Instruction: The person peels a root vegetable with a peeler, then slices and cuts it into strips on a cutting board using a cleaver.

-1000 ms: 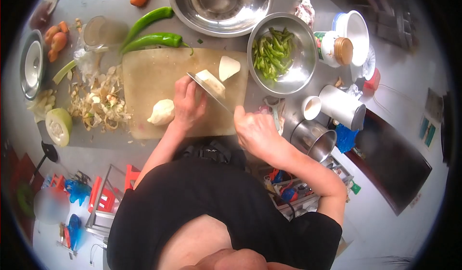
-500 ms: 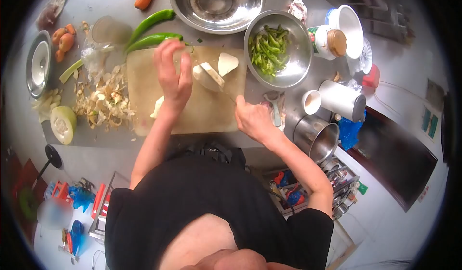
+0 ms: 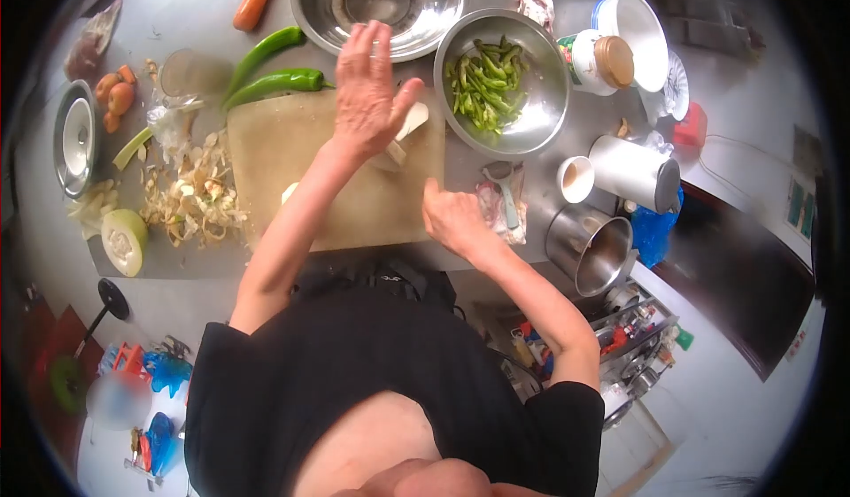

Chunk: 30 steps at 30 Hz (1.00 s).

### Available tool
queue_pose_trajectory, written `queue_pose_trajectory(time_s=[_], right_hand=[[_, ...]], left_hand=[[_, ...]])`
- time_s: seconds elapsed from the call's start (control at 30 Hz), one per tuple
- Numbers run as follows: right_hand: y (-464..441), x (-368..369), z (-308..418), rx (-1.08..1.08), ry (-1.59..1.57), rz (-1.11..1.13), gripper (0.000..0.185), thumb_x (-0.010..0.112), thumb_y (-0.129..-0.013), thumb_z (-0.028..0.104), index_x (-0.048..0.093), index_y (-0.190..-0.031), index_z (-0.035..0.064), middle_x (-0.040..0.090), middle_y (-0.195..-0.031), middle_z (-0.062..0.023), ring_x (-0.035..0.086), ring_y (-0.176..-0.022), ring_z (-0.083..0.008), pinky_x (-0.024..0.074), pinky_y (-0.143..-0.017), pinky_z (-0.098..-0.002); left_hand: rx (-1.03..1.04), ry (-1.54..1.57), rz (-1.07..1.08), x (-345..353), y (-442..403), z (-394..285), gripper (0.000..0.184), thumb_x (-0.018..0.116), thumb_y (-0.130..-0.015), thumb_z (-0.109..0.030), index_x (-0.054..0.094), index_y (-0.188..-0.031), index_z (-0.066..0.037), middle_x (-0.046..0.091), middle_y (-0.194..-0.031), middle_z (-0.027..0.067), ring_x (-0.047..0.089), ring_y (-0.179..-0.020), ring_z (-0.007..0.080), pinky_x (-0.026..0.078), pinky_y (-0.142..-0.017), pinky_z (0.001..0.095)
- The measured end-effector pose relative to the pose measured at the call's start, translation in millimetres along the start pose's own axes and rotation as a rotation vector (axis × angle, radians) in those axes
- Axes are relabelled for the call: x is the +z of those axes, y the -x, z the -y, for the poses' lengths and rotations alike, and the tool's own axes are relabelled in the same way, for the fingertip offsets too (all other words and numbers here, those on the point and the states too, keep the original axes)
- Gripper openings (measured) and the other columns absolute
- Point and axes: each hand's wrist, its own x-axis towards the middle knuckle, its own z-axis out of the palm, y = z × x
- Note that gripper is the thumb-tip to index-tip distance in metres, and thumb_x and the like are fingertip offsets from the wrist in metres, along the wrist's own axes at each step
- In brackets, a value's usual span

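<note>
Glossy metal is seen in the round silvery bowl [image 3: 544, 103] and wide silvery basin [image 3: 436, 3]; a matt, plastic-looking finish is shown by the rectangular beige board [image 3: 283, 147], papery roughness by pale heaped peelings [image 3: 190, 185].

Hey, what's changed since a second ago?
The left hand has let go of the white vegetable and moved forward, open, toward the large bowl. The right hand stays at the right of the cutting board; the knife can't be made out. Pepper strips remain in the smaller bowl.
</note>
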Motion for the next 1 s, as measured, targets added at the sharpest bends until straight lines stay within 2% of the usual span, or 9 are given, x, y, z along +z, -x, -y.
queue_pose_trajectory(time_s=[0.1, 0.17, 0.33, 0.4, 0.53, 0.67, 0.73, 0.83, 1.0], right_hand=[[1, -4, 0, -0.053, 0.014, -0.054, 0.017, 0.065, -0.079, 0.001, 0.052, -0.089, -0.0021, 0.062, -0.057, -0.0207, 0.07, -0.058, -0.0394, 0.056, -0.052, -0.0468], [-4, -1, 3, -0.021, 0.027, 0.012, 0.016, 0.065, -0.08, 0.002, 0.052, -0.089, -0.0014, 0.063, -0.057, -0.0203, 0.07, -0.058, -0.0395, 0.0562, -0.053, -0.0479], [-18, 42, -9, -0.014, -0.007, -0.077, 0.015, 0.06, -0.09, 0.011, 0.05, -0.094, 0.0004, 0.062, -0.057, -0.0217, 0.067, -0.057, -0.0444, 0.0528, -0.053, -0.0547], [-17, 37, -14, -0.002, -0.026, -0.073, 0.018, 0.064, -0.087, 0.011, 0.049, -0.093, 0.0018, 0.064, -0.059, -0.0195, 0.069, -0.058, -0.0407, 0.0555, -0.055, -0.0516], [-22, 35, -17, 0.002, -0.078, -0.065, 0.018, 0.062, -0.093, 0.014, 0.048, -0.093, 0.003, 0.063, -0.059, -0.0189, 0.068, -0.059, -0.0414, 0.055, -0.055, -0.0524], [-24, 33, -19, -0.001, -0.078, -0.093, 0.019, 0.06, -0.096, 0.017, 0.048, -0.093, 0.0037, 0.063, -0.059, -0.0192, 0.068, -0.059, -0.0424, 0.0546, -0.055, -0.0534], [-27, 32, -21, -0.013, -0.083, -0.107, 0.019, 0.06, -0.096, 0.018, 0.048, -0.093, 0.0038, 0.063, -0.059, -0.0194, 0.068, -0.059, -0.0427, 0.0545, -0.055, -0.0536], [-26, 30, -19, 0.0, -0.039, -0.07, 0.019, 0.059, -0.097, 0.019, 0.048, -0.094, 0.0042, 0.064, -0.06, -0.0201, 0.068, -0.06, -0.0431, 0.0548, -0.056, -0.0539], [-8, 26, -8, 0.056, -0.167, 0.004, 0.02, 0.057, -0.098, 0.022, 0.049, -0.098, 0.0038, 0.065, -0.065, -0.0253, 0.067, -0.066, -0.0488, 0.0531, -0.063, -0.0604]], left_hand=[[0.09, -0.077, -0.027, -7, 0, 2, 0.084, 0.064, -0.096, -0.042, 0.025, -0.161, -0.006, 0.023, -0.166, 0.0192, 0.019, -0.154, 0.0425, 0.018, -0.123, 0.0543], [0.128, -0.193, 0.198, 16, 23, 13, 0.08, 0.064, -0.095, -0.042, 0.03, -0.16, -0.011, 0.029, -0.163, 0.0182, 0.022, -0.153, 0.0391, 0.02, -0.123, 0.0521], [0.113, -0.142, 0.132, -9, 24, 12, 0.064, 0.063, -0.097, -0.031, 0.042, -0.152, -0.006, 0.041, -0.152, 0.0168, 0.038, -0.143, 0.0341, 0.03, -0.118, 0.0475], [-0.276, 0.137, -0.209, -19, 54, 16, 0.052, 0.063, -0.095, -0.018, 0.049, -0.143, -0.002, 0.049, -0.14, 0.0177, 0.048, -0.129, 0.0352, 0.038, -0.111, 0.0455], [-0.658, 0.032, -0.052, -24, 143, -10, 0.056, 0.068, -0.091, -0.016, 0.046, -0.138, 0.005, 0.05, -0.133, 0.0229, 0.049, -0.123, 0.0382, 0.04, -0.107, 0.0469], [-0.613, -0.013, -0.037, -28, 145, -31, 0.067, 0.074, -0.087, -0.02, 0.043, -0.141, 0.006, 0.048, -0.133, 0.0245, 0.048, -0.123, 0.04, 0.04, -0.107, 0.0479], [-0.462, -0.198, 0.192, -33, 138, -25, 0.073, 0.078, -0.084, -0.023, 0.043, -0.142, 0.006, 0.047, -0.134, 0.0252, 0.046, -0.124, 0.0422, 0.041, -0.106, 0.0486], [-0.509, -0.202, 0.336, -39, 135, -29, 0.074, 0.079, -0.082, -0.024, 0.045, -0.141, 0.006, 0.046, -0.136, 0.0261, 0.045, -0.124, 0.0434, 0.044, -0.104, 0.0487], [-0.57, -0.075, 0.157, -33, 137, -27, 0.065, 0.075, -0.083, -0.021, 0.05, -0.138, 0.004, 0.054, -0.128, 0.0217, 0.052, -0.12, 0.0403, 0.048, -0.1, 0.0474]])
